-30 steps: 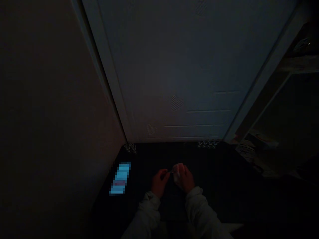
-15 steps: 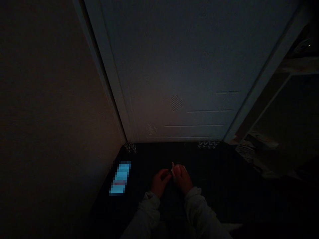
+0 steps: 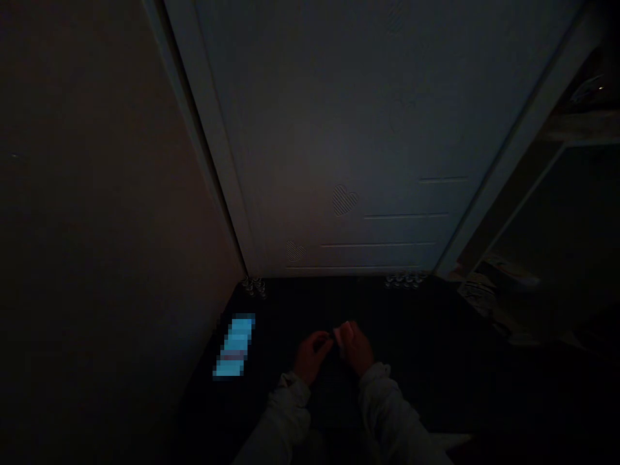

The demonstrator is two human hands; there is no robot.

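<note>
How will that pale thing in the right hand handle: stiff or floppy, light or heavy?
The pale thing is probably floppy, like cloth or tissue: its outline has changed over the last second. It seems likely to be light, since it is small enough to be mostly covered by the right hand. Too dark to judge slipperiness.

Dark tabletop [image 3: 416, 355]: near side lost in shadow.
Glowing screen [image 3: 235, 345], on the tabletop's left: pixelated, unreadable.
Left hand [image 3: 309, 356], over the tabletop's middle: anything at its fingertips too small and dark to tell.
Pale piece [image 3: 338, 336], over the tabletop's middle: mostly hidden by the right hand [image 3: 357, 350].
Shiny pieces [image 3: 409, 280], along the tabletop's far edge: too small to identify.
Sleeves [image 3: 285, 413], at the tabletop's near side: cut off below.
Door panel [image 3: 310, 129], behind the tabletop: cut off above.
</note>
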